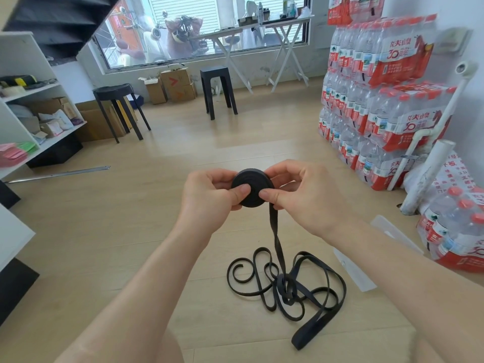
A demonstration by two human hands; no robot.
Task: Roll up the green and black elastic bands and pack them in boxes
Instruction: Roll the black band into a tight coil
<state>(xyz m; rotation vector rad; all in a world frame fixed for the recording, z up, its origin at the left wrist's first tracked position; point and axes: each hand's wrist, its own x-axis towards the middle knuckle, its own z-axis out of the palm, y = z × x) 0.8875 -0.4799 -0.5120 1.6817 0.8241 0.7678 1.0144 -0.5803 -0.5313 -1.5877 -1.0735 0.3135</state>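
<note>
- The flat black elastic band, wound into a tight disc-shaped coil, is held up in front of the person, above the pale wooden floor.
- Its unwound tail hangs limp from the coil's lower right edge down to a loose tangle of loops lying on the floor.
- The band looks light, soft and springy; I judge the coil will loosen if the pressure on its faces eases.
- The left hand has its grip clenched on the coil, thumb on the near face, fingers behind.
- The right hand pinches the coil's right side, thumb on the face just where the tail leaves.
- Best hold: flat faces pinched, tail fed under light tension.
- Pale translucent flat pieces lie on the floor beside the tangle; whether they are the boxes I cannot tell.
- No green band is visible.
</note>
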